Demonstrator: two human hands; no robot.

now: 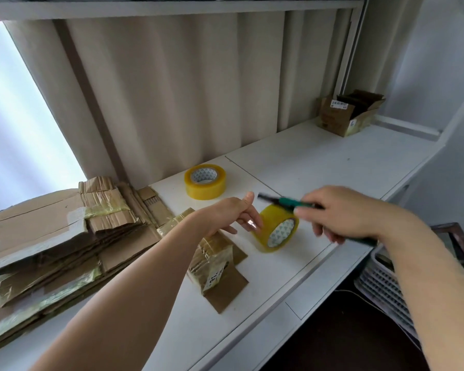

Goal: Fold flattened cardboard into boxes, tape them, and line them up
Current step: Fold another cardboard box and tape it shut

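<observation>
Cardboard [214, 253] partly hidden under left hand [233, 214]; right hand [340, 212] blurred.

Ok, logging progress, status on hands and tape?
Left hand pinching tape end; right hand gripping green cutter. Tape roll tilted beside small flattened box.

Two rolls of yellowish tape: one flat [205, 181], one on edge [276, 228]. One green-handled cutter [287, 204], blurred. One stack of flattened cardboard [51, 236], sheet count unclear. One small flattened carton [214, 259]. One open box [346, 113]. One white basket [383, 287].
</observation>
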